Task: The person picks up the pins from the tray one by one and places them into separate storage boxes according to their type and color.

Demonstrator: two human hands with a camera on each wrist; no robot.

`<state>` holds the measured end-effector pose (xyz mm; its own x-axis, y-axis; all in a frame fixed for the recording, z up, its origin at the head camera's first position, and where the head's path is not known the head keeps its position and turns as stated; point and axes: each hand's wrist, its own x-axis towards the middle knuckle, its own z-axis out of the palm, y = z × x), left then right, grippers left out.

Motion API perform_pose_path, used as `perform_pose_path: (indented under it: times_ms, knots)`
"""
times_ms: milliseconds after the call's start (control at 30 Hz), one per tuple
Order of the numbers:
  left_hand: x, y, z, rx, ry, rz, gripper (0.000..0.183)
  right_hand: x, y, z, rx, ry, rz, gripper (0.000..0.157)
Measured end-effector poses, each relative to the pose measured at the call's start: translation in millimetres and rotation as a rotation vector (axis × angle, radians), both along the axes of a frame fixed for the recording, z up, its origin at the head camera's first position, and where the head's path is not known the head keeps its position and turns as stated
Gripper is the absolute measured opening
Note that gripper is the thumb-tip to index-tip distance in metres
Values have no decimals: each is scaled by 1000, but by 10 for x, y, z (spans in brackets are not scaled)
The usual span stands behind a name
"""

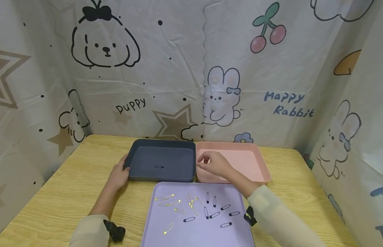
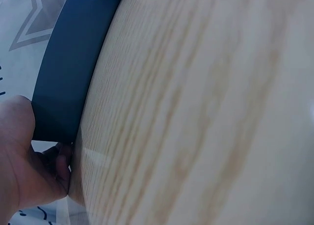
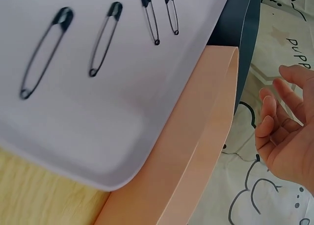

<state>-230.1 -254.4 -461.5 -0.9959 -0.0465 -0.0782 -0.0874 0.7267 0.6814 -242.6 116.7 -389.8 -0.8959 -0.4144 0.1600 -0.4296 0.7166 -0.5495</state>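
My left hand grips the left end of the dark blue tray, its thumb at the rim; the left wrist view shows its fingers curled at the tray's corner. One black safety pin lies in that tray. My right hand hovers over the left side of the pink tray, fingers loosely bent and holding nothing, as the right wrist view also shows. In front, the lavender tray bears several gold safety pins on its left and several black safety pins on its right.
The dark and pink trays stand side by side behind the lavender one on a wooden table. A printed cloth hangs behind the table and along both sides. Black straps sit on both wrists.
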Motion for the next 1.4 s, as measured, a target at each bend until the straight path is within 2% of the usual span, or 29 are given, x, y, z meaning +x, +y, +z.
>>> perform_pose_path:
  times_ms: [433,700,900,1167,1400]
  knots:
    - [6,3,7,3,-16,8,60,181,283,-61,-23,-4,-31,10]
    - [2,11,7,3,-9,4,59,301,479,-124,-28,-84,-66,9]
    - [4,1,13,13,-6,3,60,416,653,-208,-39,-78,-47,8]
    - [-2,10,19,13,-4,-6,60,647,866,-298,-29,-99,-35,4]
    - [1,3,4,2,-12,-10,60,837,1032,-387,-12,-124,40,4]
